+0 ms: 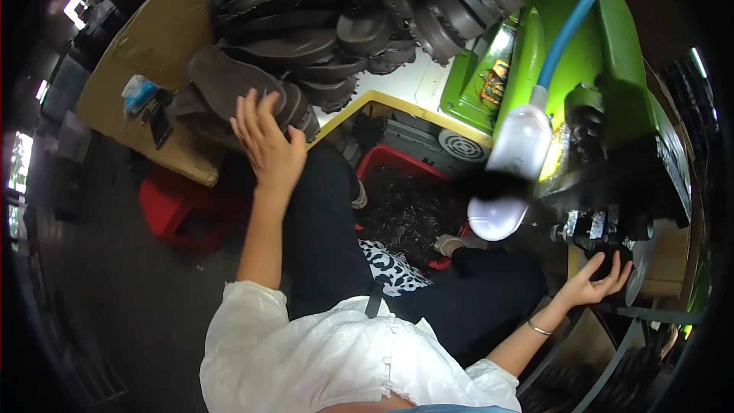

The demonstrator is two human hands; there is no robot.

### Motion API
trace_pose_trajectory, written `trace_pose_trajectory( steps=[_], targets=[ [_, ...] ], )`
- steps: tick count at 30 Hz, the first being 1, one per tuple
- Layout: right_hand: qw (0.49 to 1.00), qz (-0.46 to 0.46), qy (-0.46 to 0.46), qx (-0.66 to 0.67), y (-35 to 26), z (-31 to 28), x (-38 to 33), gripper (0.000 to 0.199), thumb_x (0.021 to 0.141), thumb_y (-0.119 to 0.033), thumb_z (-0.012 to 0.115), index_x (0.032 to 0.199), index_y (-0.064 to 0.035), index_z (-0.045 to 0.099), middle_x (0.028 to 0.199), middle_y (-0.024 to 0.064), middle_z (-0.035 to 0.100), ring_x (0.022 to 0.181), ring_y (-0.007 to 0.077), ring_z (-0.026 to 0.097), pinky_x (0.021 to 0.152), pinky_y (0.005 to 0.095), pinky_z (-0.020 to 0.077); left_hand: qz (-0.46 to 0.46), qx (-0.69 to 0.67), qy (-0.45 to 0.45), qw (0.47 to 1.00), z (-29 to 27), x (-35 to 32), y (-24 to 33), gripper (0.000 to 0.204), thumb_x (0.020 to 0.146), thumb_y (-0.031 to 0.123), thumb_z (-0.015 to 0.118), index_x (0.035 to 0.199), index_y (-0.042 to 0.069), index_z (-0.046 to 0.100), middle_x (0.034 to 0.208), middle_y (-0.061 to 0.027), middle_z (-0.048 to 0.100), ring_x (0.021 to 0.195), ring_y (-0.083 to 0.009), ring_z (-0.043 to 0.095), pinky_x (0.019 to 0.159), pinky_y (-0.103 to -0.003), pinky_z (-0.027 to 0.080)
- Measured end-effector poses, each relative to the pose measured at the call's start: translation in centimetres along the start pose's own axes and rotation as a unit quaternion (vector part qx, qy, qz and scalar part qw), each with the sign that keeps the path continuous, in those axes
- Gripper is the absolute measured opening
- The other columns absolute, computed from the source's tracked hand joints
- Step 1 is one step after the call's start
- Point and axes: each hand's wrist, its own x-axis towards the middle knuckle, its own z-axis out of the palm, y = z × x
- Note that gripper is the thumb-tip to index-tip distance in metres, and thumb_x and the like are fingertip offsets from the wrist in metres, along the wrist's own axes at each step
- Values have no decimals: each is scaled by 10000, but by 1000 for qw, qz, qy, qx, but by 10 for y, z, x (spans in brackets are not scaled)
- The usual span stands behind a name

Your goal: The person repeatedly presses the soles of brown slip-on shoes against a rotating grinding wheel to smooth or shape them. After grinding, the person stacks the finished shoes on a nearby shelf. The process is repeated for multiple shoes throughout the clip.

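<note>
My left hand [267, 141] lies at the front of a pile of dark brown shoe soles [298, 46], its fingers spread against the nearest ones. Several soles in the pile have ragged edges. Low on the right, my right hand [596, 281] has its fingers apart and curved beside a dark round part under the green machine [566, 38]. Whether the fingertips touch that part is hard to make out. A white lamp [512, 160] on a blue flexible neck hangs in front of the machine and hides some of it.
Below the yellow-edged table [371, 98] stands a red bin [382, 157] of dark scraps, between my feet. Cardboard [145, 53] borders the pile at left, with a blue and white packet [138, 93] on it. A red stool [180, 210] stands on the floor at left.
</note>
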Motion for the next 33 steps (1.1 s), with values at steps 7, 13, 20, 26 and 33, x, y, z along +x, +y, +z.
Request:
trace_pose_trajectory(
  steps=[7,13,20,26,33],
  targets=[
    [979,91,-83,163,-19,21,-41,222,846,44,522,1060,95,495,1311,145,352,1016,198,520,845,322,454,51,-82,-41,995,-14,10,-38,411,620,-64,545,977,121,628,967,-14,626,1032,-245,544,1017,-500,265],
    [483,543,-441,527,-101,39,-95,446,846,-191,509,1217,47,439,1162,173,526,1028,260,544,888,349,432,288,-300,-105,904,-48,-68,86,222,611,125,644,826,168,672,823,28,597,816,-158,550,712,-377,393],
    [408,491,-597,486,-101,33,-127,369,766,-86,656,1098,26,542,1001,60,607,879,113,569,795,255,457,240,-437,-374,782,-46,-131,132,632,611,365,733,1150,106,529,1221,-153,432,1122,-307,424,926,-560,270],
    [420,401,-693,427,-80,-14,-160,343,772,-80,678,1072,33,558,964,26,611,905,81,534,814,232,427,-72,-556,-342,754,-13,-115,138,695,684,178,746,1260,8,395,1211,-202,460,1120,-317,468,911,-391,399],
    [518,309,-690,399,-97,-28,-184,476,767,-121,671,1186,-6,478,1173,141,526,1094,224,493,917,338,401,-5,-666,-414,621,-43,-92,178,496,670,185,769,1086,11,563,1012,-129,586,905,-215,575,798,-322,459]
  ],
)
